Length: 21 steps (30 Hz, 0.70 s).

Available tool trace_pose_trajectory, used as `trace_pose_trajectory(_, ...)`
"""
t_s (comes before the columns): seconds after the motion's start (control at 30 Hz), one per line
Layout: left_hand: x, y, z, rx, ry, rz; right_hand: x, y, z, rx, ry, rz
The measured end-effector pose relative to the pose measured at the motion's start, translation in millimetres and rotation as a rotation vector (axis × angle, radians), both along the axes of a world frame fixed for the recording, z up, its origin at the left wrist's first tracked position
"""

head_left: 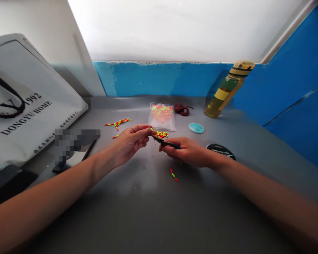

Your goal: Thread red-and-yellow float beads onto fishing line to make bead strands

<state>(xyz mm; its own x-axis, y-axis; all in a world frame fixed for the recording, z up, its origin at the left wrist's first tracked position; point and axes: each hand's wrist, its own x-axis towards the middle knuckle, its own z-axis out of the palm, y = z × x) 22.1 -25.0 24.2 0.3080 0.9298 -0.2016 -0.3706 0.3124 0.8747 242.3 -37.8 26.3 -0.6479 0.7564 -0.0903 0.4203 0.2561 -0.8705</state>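
Observation:
My left hand (134, 143) pinches a small yellow-green bead (151, 129) between thumb and fingertips. My right hand (184, 151) is closed round the dark handles of a pair of small scissors or pliers (164, 142), whose tip points at the left fingertips. Just behind the tool lies a pile of red and yellow-green beads (162, 134). Farther back is a clear plastic bag (163, 116) with more of these beads. Nearer to me, a short joined piece of red and green beads (174, 175) rests on the grey table (137, 211).
Several beaded pieces (119, 122) lie left of the bag. Dark red cord (182, 109), a light blue disc (196, 127), a black round item (221, 151) and an upright bottle (228, 90) stand or lie to the right. A large white bag (39, 95) fills the left side.

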Motion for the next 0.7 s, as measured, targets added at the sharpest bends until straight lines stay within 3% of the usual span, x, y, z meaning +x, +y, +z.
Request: trace_pose_trajectory(0.7, -2.1, 1.7, -2.6, -0.012, -0.03, -0.004, 0.2, -0.9, 1.4, 0.046, 0.015, 0.009)
